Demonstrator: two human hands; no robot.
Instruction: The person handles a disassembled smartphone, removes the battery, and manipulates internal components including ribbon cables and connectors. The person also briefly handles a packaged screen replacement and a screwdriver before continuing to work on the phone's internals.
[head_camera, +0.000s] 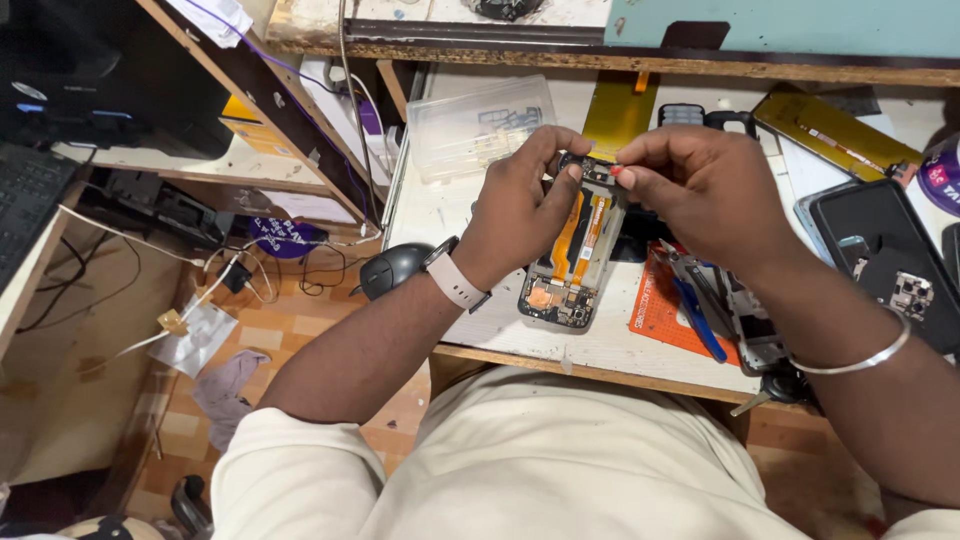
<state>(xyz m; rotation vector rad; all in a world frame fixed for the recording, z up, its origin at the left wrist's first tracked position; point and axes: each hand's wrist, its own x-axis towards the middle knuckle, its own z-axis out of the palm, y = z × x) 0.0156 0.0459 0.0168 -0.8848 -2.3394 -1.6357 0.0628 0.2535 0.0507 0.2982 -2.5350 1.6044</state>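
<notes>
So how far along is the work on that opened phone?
Done: the phone lies open, its back off, orange flex cables and board exposed. In hand: the left hand and right hand pinch a small dark part at its top end. Left: another opened phone lies to the right, tools beside it.
</notes>
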